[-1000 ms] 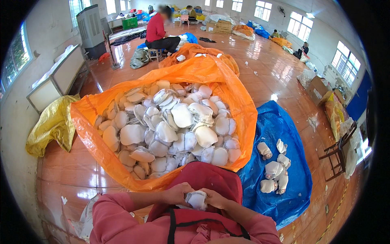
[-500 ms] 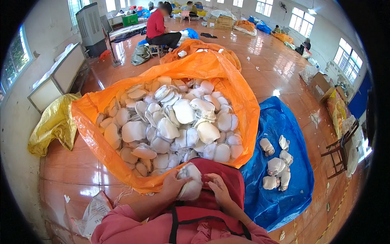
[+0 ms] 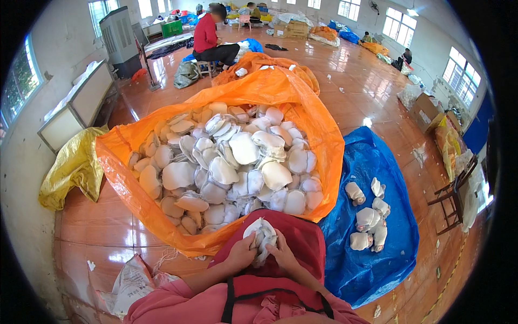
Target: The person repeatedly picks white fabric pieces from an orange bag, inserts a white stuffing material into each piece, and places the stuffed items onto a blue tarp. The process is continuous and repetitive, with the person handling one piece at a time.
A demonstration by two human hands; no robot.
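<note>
Over my lap I hold a soft white fabric pad (image 3: 262, 231) with fluffy grey-white edges. My left hand (image 3: 241, 254) grips its left side, and my right hand (image 3: 283, 255) pinches the right side, with the thumbs near its middle. The pad is bunched and folded between them; its underside is hidden. Just ahead, a large open orange sack (image 3: 125, 178) holds a heap of similar rounded white pads (image 3: 221, 170). On a blue sheet (image 3: 372, 156) to my right lie several rolled white bundles (image 3: 368, 218).
A dark red cloth (image 3: 307, 237) covers my lap. Yellow sacking (image 3: 73, 167) lies at left, a white printed sack (image 3: 129, 286) near my left elbow. A wooden chair (image 3: 453, 197) stands at right. Farther off, a person in red (image 3: 208, 35) sits on a stool.
My right hand has come in from beside the pad and now grips it. The pad has turned and moved slightly right, showing a folded, fluffy side.
</note>
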